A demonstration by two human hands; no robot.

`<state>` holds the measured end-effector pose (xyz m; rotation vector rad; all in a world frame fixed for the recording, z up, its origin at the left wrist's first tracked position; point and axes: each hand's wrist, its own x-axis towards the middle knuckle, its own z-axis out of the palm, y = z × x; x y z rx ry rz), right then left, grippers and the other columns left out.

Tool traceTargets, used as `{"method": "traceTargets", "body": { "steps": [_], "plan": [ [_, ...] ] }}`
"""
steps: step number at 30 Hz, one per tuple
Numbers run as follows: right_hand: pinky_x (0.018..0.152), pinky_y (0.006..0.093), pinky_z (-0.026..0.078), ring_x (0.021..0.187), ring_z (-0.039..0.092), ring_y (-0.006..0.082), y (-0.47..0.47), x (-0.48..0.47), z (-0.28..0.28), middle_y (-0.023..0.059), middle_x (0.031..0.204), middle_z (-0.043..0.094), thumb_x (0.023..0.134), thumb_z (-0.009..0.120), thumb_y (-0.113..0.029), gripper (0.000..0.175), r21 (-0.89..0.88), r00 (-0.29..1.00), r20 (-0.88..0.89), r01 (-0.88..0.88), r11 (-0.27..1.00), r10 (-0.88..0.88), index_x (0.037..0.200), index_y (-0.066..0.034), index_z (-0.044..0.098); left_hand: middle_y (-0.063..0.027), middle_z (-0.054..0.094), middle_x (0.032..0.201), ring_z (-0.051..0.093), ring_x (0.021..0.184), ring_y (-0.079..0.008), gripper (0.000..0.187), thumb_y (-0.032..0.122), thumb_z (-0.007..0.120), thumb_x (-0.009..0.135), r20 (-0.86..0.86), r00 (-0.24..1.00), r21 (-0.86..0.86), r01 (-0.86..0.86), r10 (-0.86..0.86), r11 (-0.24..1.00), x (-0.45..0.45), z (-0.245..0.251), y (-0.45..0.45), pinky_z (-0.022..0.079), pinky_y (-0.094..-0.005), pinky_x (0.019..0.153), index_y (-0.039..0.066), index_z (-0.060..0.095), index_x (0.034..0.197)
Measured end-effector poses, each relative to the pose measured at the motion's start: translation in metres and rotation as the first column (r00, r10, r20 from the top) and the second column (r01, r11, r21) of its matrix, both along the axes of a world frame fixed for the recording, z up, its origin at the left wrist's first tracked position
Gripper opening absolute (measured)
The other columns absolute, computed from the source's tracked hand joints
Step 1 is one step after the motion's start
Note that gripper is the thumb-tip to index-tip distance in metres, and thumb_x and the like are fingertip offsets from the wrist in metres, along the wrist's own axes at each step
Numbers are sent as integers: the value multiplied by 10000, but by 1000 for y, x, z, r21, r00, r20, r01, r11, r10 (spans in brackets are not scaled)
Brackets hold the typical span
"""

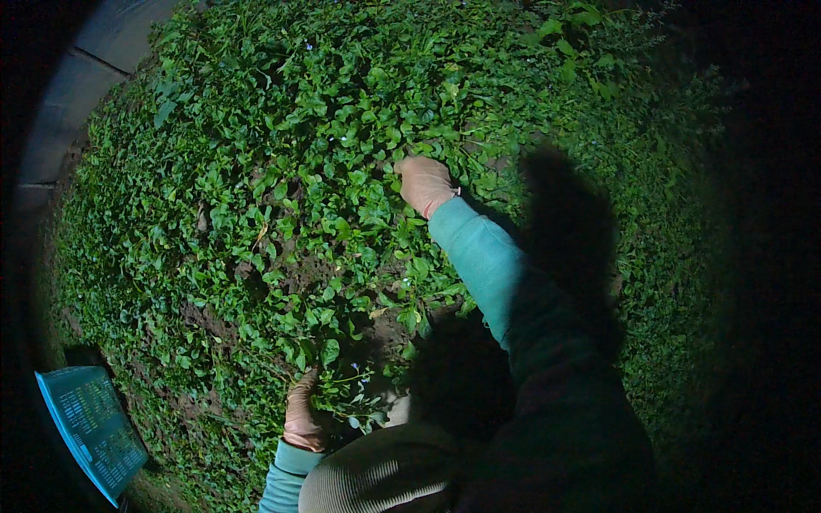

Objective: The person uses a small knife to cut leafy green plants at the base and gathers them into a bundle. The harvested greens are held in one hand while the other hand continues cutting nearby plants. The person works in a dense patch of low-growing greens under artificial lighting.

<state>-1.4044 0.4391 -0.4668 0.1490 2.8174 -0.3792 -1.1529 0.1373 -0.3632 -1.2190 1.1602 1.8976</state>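
Low leafy green plants [346, 173] spread over the soil in front of me. My right hand [424, 181], in a pale glove below a teal sleeve, reaches in among the leaves near the middle; its fingertips are hidden, so I cannot tell what they grip. Close to my knee, my left hand [303, 413], gloved as well, is closed around a bunch of leafy stems [343, 394]. Small bluish flowers show on that bunch.
A blue perforated plastic basket [96, 423] stands at the lower left. Grey paving or sheeting [83, 83] borders the plants at upper left. Patches of bare soil [308, 272] show between leaves. My ribbed-clad knee [359, 481] is at the bottom, and deep shadow covers the right side.
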Motion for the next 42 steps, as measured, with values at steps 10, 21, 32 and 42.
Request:
{"method": "traceTargets", "body": {
  "steps": [10,21,32,42],
  "plan": [
    [685,432,534,765,677,324,0,35,-20,126,808,696,771,626,-133,250,-59,976,-214,-53,997,39,991,-179,736,-80,655,1104,614,986,-276,318,281,606,879,76,990,61,-120,115,991,4,-6,0,482,-438,866,90,635,1132],
    [553,471,482,626,627,357,-1,42,3,127,690,645,845,622,-373,243,-247,928,-357,17,969,-107,790,-142,674,-81,650,1119,600,1033,-245,319,275,557,921,104,989,13,-106,104,994,7,-1,1,475,-421,900,76,619,1162],
    [651,410,554,798,687,326,39,2,-4,150,856,683,794,686,-193,167,216,973,-231,79,973,-28,825,-31,713,-78,653,1097,605,994,-253,321,276,573,901,160,979,94,-145,129,985,2,3,11,479,-416,871,75,617,1147],
    [637,419,561,796,696,340,19,-1,-3,161,850,702,760,635,-29,119,287,996,-91,7,958,21,826,-57,729,-83,662,1092,618,986,-248,293,249,576,912,140,976,59,-173,164,983,5,5,7,490,-387,871,60,625,1132]
  ]
}}
